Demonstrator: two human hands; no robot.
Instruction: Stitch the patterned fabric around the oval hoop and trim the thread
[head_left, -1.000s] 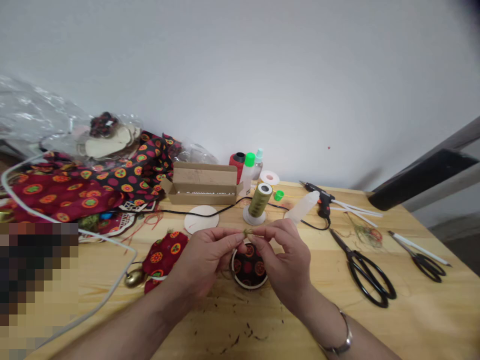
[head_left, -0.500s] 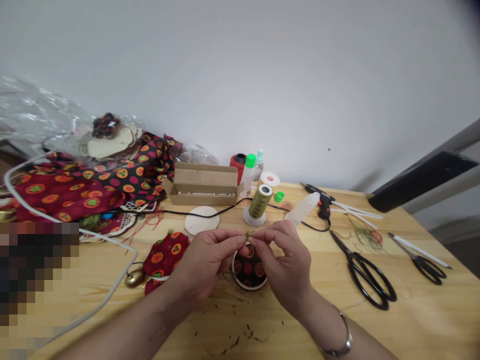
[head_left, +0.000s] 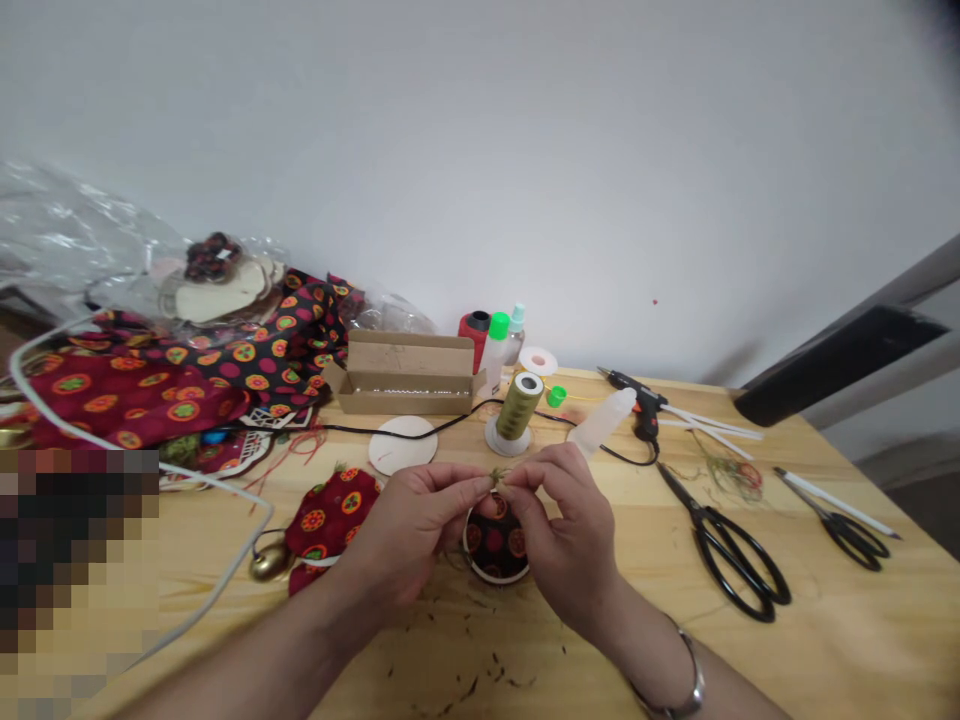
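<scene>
My left hand (head_left: 409, 525) and my right hand (head_left: 566, 525) meet above the wooden table (head_left: 825, 620). Both pinch a small tuft of olive-green thread (head_left: 496, 475) between thumb and forefinger. Just below the fingers lies a round disc covered in dark fabric with orange-red dots (head_left: 496, 545), partly hidden by my right hand. An olive thread spool (head_left: 519, 405) stands upright just behind the hands. A red patterned fabric piece (head_left: 330, 515) with a gold bell (head_left: 268, 562) lies to the left of my left hand.
Large black scissors (head_left: 731, 555) and smaller scissors (head_left: 844, 520) lie on the right, a glue gun (head_left: 641, 400) and a squeeze bottle (head_left: 600, 420) behind them. An open cardboard box (head_left: 405, 375), a white disc (head_left: 403, 445), small bottles and patterned cloth (head_left: 150, 375) fill the back left. Thread scraps lie near the front edge.
Both hands have drawn a little closer together and slightly lower over the dotted disc, still pinching the thread tuft. Nothing else on the table moved.
</scene>
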